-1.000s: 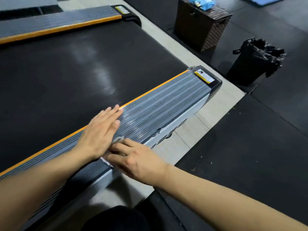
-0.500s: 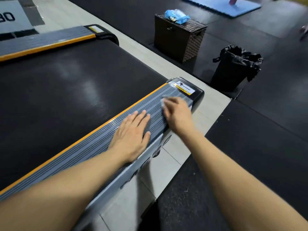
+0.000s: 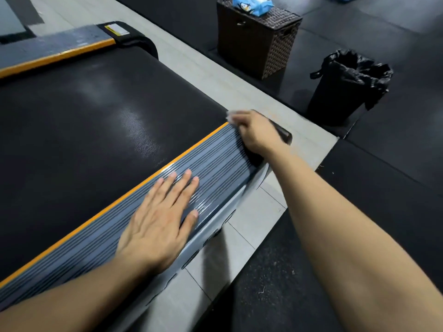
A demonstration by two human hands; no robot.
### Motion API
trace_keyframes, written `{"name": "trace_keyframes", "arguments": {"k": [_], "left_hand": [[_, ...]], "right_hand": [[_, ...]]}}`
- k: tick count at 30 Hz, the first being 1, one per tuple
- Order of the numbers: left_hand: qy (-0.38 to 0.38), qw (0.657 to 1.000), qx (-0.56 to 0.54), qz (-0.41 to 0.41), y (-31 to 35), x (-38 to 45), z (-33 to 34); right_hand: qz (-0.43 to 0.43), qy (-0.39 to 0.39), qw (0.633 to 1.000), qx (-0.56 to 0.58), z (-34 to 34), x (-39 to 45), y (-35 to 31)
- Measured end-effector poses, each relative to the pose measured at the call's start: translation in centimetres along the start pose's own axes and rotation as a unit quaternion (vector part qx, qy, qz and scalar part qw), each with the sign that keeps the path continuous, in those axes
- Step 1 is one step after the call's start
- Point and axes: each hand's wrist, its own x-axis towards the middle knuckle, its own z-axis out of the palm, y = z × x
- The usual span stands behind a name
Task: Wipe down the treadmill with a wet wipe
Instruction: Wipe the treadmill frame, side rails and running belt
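Left hand (image 3: 160,221) spread flat on side rail (image 3: 215,168), right hand (image 3: 256,133) pinching wet wipe (image 3: 231,116)

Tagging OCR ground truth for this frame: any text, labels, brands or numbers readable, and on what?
None can be read in this frame.
Yellow and white sticker on the far side rail's end cap: print blurred, unreadable.
Blue wet wipe pack on the wicker basket: cartoon penguin shows, no legible words.
Near side rail's end cap: covered by the right hand.

head cam | looks forward and down | close over treadmill side rail (image 3: 215,168) | single view
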Motion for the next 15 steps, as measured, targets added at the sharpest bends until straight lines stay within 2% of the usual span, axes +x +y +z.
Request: {"name": "trace_keyframes", "arguments": {"k": [2,3,6,8,9,13,14,15], "left_hand": [[0.004,1.0,0.008,0.0,0.0,0.1,-0.1],[0.006,1.0,0.007,0.0,0.0,0.1,-0.1],[0.011,1.0,0.007,0.005,0.0,0.2,0.1],[0.011,1.0,0.011,0.004,-0.2,0.3,0.3],[0.007,1.0,0.013,0.005,-0.3,0.3,0.3],[0.001,1.0,0.022,0.001,-0.1,0.0,0.2],[0.002,1.0,0.022,0.002,-0.1,0.0,0.2],[0.002,1.0,0.021,0.004,-0.1,0.0,0.2]], "right_hand": [[-0.051,-0.011,0.999,-0.01,0.3,0.2,-0.1],[-0.022,-0.001,1.0,-0.003,-0.1,0.7,0.7],[0.192,0.039,0.98,0.022,-1.5,2.0,4.8],[0.239,0.056,0.968,0.045,-1.6,1.3,5.4],[0.217,0.07,0.972,0.053,-1.3,0.3,4.6],[0.026,0.105,0.993,0.036,0.5,-6.9,1.7],[0.015,0.118,0.992,0.03,0.3,-7.6,2.2],[0.041,0.138,0.989,0.038,-0.2,-7.5,2.8]]}}
